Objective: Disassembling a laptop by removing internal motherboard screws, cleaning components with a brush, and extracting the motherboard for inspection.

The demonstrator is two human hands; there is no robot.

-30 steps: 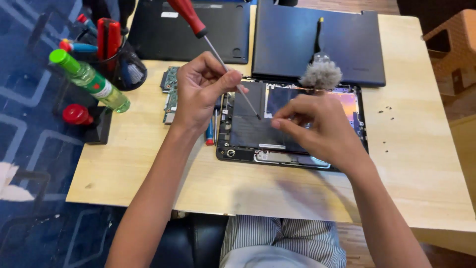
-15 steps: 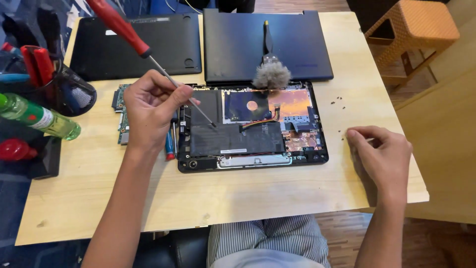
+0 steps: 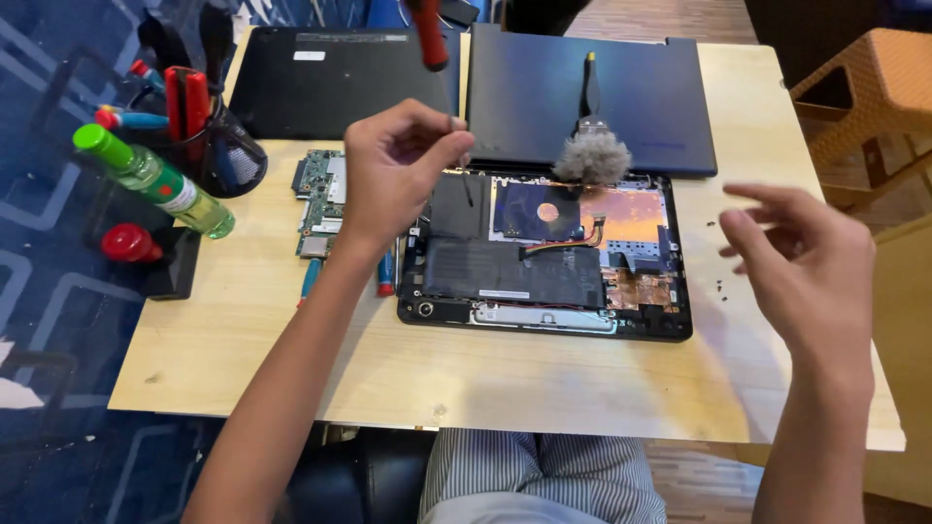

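Over the opened laptop (image 3: pixel 544 257) on the wooden table (image 3: pixel 291 359), the left hand (image 3: pixel 398 165) was closed around a red-handled screwdriver (image 3: pixel 430 34) with its tip above the exposed boards, while the right hand (image 3: pixel 806 257) hung loosely open and empty above the loose screws (image 3: pixel 718 254) near the table's right edge. A slip of that tip could gouge the battery or cabling, and a careless right sleeve might scatter the screws. I counted two closed laptops behind, one brush (image 3: pixel 590 146), one green bottle (image 3: pixel 155 180), one bare circuit board (image 3: pixel 320 199).
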